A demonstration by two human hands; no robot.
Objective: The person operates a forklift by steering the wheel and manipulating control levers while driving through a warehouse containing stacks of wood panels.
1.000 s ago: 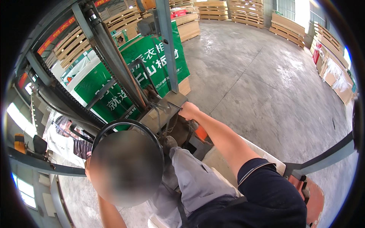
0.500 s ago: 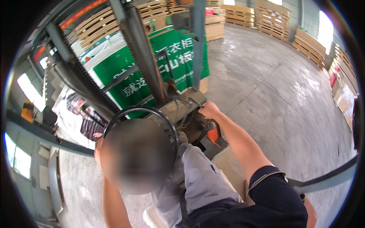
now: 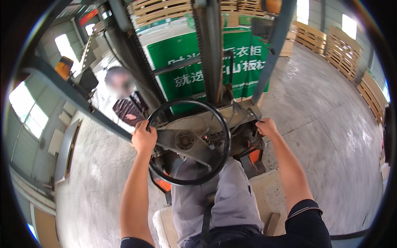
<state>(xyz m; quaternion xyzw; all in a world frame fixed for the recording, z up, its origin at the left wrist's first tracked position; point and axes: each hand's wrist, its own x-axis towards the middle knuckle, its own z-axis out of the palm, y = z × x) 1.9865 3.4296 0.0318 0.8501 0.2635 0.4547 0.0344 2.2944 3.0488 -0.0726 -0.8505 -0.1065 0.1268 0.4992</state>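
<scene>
I sit on a forklift. My left hand grips the left rim of the black steering wheel. My right hand is closed on a control lever at the right of the dashboard. The grey mast rises straight ahead. Beyond it stands a tall stack wrapped in green and white sheeting. My grey trousers fill the seat below the wheel.
Another person in dark clothes stands ahead to the left, beyond the cab's grey roof bar. Stacks of wooden pallets line the far right wall. Concrete floor stretches to the right. An orange beacon lamp sits at upper left.
The view has swung so that the mast and green stack now stand upright ahead. My left hand has come into sight on the wheel. My right hand stays on the lever.
</scene>
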